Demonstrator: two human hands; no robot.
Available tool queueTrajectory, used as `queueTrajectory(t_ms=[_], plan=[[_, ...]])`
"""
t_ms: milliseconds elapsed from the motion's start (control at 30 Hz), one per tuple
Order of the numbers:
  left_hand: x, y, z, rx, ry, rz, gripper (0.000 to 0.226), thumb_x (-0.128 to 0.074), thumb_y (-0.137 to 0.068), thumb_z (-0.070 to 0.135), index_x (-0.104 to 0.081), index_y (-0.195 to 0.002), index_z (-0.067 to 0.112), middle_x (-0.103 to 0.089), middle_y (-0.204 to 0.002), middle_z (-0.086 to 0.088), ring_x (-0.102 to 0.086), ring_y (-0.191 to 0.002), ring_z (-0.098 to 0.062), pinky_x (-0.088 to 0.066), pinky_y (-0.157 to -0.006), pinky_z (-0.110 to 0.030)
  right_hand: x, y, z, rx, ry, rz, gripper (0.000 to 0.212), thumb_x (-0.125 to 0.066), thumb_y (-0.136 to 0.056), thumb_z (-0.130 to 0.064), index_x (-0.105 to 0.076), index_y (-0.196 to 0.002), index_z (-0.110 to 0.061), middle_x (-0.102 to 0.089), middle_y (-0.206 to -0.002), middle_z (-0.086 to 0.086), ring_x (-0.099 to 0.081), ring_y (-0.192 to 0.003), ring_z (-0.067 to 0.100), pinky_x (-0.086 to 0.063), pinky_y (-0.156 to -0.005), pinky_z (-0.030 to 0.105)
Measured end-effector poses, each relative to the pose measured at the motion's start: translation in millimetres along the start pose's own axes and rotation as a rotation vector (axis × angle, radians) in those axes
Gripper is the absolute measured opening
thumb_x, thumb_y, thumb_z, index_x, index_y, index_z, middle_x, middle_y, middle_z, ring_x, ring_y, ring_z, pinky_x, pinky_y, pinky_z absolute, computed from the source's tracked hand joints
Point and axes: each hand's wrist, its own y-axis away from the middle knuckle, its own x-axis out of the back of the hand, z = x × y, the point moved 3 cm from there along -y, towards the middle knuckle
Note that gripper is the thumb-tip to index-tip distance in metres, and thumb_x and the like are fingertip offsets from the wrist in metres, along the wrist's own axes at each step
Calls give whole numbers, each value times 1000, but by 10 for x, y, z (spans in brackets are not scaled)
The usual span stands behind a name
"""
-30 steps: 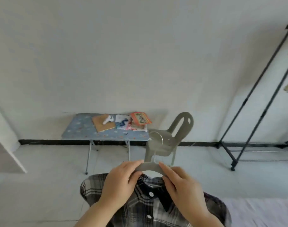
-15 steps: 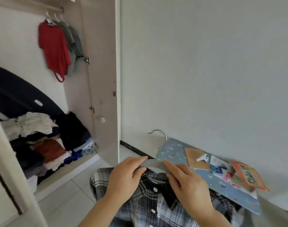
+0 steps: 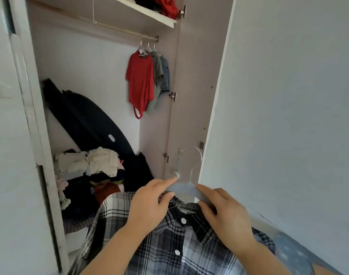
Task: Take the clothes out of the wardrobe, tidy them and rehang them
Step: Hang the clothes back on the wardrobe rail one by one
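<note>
Person stands at the open pale-walled wardrobe (image 3: pixel 191 100). Black-and-white plaid button-up shirt (image 3: pixel 169 247) is held low in front of them, at the wardrobe's right edge, its collar on a pale grey plastic hanger with a thin metal hook (image 3: pixel 184 188). Left hand (image 3: pixel 147 203) pinches the hanger's left arm between thumb and fingertips. Right hand (image 3: pixel 225 217) pinches the right arm the same way, fingers over the collar. Hook points up, clear of the metal rail (image 3: pixel 110 28). At the rail's right end hang a red T-shirt (image 3: pixel 139 82), a grey top (image 3: pixel 156 76) and a blue denim piece (image 3: pixel 165 74), close together. Below lie a heap of folded clothes (image 3: pixel 102 165) and a leaning dark bag (image 3: pixel 86 120). Blue patterned tabletop (image 3: pixel 292 253) shows lower right.
</note>
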Motion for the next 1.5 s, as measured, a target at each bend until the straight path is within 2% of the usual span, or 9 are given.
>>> queueTrajectory(t_ms=[200,300,567,667,833,1033,1200,1333,1500], plan=[[-48,-794,-513,115,-87,103,37,-67,-83,18,-62,-119,25,-52,-93,21,-51,-76,3,-35,-74,3,-715,-950,389,83,-164,-74,40,-76,-75,-19,-65,-113,-25,-64,-79,-10,-52,-54,3,-41,-45,12],[-14,-1198,-780,185,-115,154,37,-66,-84,22,-60,-120,28,-55,-99,20,-51,-83,4,-31,-76,5,-1038,-1460,491,134,-213,-83,37,-70,-81,-22,-63,-117,-28,-64,-85,-9,-48,-59,1,-42,-47,16],[27,-2272,-1602,231,-169,244,38,-64,-84,28,-58,-121,31,-52,-96,26,-47,-82,14,-31,-74,6,-1892,-2654,686,267,-229,26,44,-83,-66,-17,-67,-107,-26,-61,-72,-10,-52,-47,2,-39,-36,15],[25,-2722,-1982,215,-176,268,38,-63,-85,30,-58,-122,30,-51,-99,26,-48,-89,9,-30,-76,6,-2248,-3112,747,293,-202,53,44,-82,-66,-17,-68,-107,-25,-60,-71,-10,-52,-47,4,-40,-36,16],[89,-3529,-2610,182,-212,277,36,-60,-87,32,-57,-123,31,-51,-101,25,-47,-91,7,-32,-74,4,-2787,-3902,811,279,-177,45,42,-77,-73,-19,-65,-112,-29,-62,-78,-11,-57,-55,7,-44,-40,21],[188,-4442,-3273,147,-290,239,42,-49,-91,41,-46,-133,32,-50,-119,21,-39,-99,9,-28,-86,-7,-3423,-4823,898,293,-161,94,52,-84,-61,-18,-66,-107,-32,-60,-74,-15,-56,-63,6,-35,-39,12],[406,-5125,-3660,91,-412,301,44,-46,-92,43,-44,-134,30,-50,-132,12,-46,-118,-4,-30,-93,-13,-3949,-5661,1015,292,-202,87,41,-67,-80,-22,-59,-118,-37,-64,-90,-8,-63,-78,15,-53,-57,33],[619,-5673,-3933,98,-515,382,45,-48,-90,45,-46,-132,30,-52,-131,8,-50,-113,-9,-39,-93,-23,-4310,-6409,1150,302,-214,85,39,-62,-84,-24,-57,-121,-37,-61,-92,-8,-62,-83,18,-51,-63,35],[842,-6306,-4217,138,-611,481,43,-53,-88,44,-48,-127,27,-53,-126,9,-51,-110,-8,-40,-87,-24,-4635,-7291,1163,329,-207,88,38,-55,-87,-27,-52,-123,-40,-57,-96,-9,-59,-88,16,-49,-65,31]])
